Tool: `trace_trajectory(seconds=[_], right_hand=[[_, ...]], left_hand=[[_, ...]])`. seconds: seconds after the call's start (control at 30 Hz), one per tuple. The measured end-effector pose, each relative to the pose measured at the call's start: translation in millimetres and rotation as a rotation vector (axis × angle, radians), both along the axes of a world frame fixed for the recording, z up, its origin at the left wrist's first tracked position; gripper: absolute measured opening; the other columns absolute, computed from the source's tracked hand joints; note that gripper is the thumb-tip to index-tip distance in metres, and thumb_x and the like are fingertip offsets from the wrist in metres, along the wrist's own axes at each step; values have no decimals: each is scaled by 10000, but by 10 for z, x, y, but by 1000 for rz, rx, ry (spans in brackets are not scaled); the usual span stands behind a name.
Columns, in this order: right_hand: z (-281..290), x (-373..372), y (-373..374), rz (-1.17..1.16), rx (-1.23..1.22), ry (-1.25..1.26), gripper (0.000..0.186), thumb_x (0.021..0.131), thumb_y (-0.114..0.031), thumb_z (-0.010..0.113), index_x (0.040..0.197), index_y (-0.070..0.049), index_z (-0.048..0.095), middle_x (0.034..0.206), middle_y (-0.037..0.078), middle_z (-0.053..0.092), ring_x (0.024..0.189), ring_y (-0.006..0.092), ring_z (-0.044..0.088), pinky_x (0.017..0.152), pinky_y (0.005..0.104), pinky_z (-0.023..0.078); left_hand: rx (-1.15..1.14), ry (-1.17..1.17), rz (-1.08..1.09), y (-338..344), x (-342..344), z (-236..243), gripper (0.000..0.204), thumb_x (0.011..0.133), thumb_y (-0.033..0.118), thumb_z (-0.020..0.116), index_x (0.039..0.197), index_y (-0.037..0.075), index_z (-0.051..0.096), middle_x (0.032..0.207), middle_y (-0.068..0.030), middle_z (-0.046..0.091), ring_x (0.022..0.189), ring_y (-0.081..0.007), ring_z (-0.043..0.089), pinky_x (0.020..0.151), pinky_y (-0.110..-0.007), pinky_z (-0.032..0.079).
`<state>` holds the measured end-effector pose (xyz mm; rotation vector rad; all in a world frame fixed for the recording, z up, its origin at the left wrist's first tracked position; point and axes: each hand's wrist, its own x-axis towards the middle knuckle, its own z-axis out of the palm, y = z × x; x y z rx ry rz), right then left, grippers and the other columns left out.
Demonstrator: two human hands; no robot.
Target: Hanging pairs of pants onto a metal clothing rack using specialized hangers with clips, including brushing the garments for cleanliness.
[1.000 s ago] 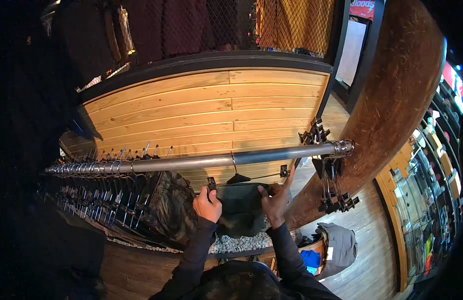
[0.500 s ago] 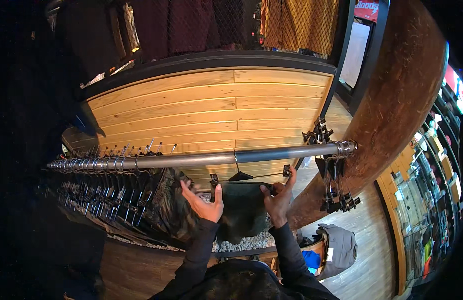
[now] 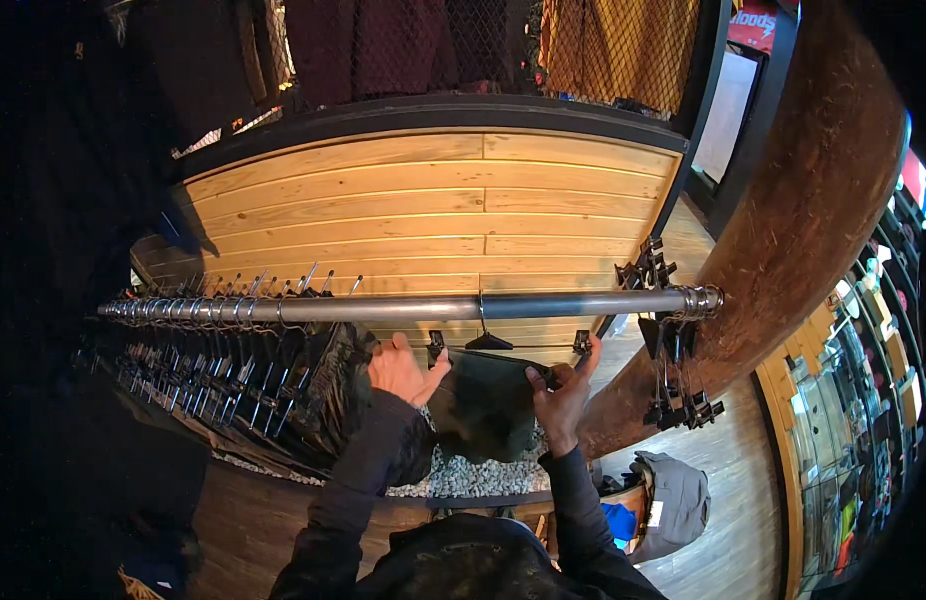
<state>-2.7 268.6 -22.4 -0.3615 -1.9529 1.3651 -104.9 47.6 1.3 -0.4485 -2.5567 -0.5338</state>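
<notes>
A dark green garment (image 3: 480,400), its exact kind unclear, hangs in front of me below a black clip hanger (image 3: 488,342) hooked on the metal rail (image 3: 383,308). My right hand (image 3: 563,402) pinches the garment's upper right corner between thumb and fingers, its index finger reaching up beside the right clip (image 3: 583,342). At the upper left corner my left hand (image 3: 401,370) is closed, thumb against the cloth just under the left clip (image 3: 437,345). Its curled fingers are partly hidden. Camouflage-patterned clothing (image 3: 338,390) hangs close to its left.
Packed hangers with clips (image 3: 233,380) crowd the rail's left part. Bare clip hangers (image 3: 673,365) bunch at its right end, beside a thick brown post (image 3: 783,210). Behind stands a wood-plank panel (image 3: 383,205). Below lie pale pebbles (image 3: 473,477) and a grey garment (image 3: 675,505).
My left hand has gone from spread fingers to curled ones at the garment's left corner. The garment's lower edge has risen slightly. My right hand keeps its grip.
</notes>
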Motion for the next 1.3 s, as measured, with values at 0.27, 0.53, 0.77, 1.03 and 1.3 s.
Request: trace_trajectory(seconds=[0.27, 0.53, 0.77, 1.03, 1.3], right_hand=[[-66, 11, -21, 15, 53, 86, 1062, 754, 112, 754, 1521, -143, 65, 976, 180, 713, 873, 221, 709, 736, 299, 532], [9, 2, -46, -3, 31, 44, 1084, 730, 119, 770, 1515, -132, 66, 768, 106, 677, 683, 164, 658, 632, 268, 479], [-29, -25, -15, 5, -1, -20, 1113, 715, 125, 777, 1524, -146, 63, 798, 121, 688, 690, 166, 668, 600, 268, 492], [-74, 11, 92, 98, -38, -1, 1129, 709, 108, 796, 1540, -148, 76, 902, 171, 711, 805, 219, 717, 670, 303, 550], [3, 34, 101, 130, -14, 50, 1013, 735, 57, 809, 1536, -76, 203, 790, 118, 696, 807, 166, 705, 716, 284, 532]], left_hand=[[36, -44, -6, -49, -7, -170, 647, 752, 513, 725, 955, -77, 553, 758, -295, 625, 716, -462, 642, 626, -527, 530], [58, -148, 0, -54, 119, -13, 652, 783, 501, 701, 1044, -77, 551, 935, -326, 624, 919, -468, 631, 753, -526, 526], [292, 156, -406, 565, 359, 235, 517, 846, 287, 751, 1218, 12, 521, 1054, -247, 614, 988, -431, 610, 816, -500, 493], [362, 223, -393, 864, 50, -225, 275, 740, 51, 679, 982, 60, 548, 744, -100, 678, 688, -347, 674, 585, -452, 512], [355, 249, -394, 862, 76, -172, 263, 728, 6, 663, 953, 50, 534, 738, -107, 656, 664, -340, 672, 558, -413, 514]])
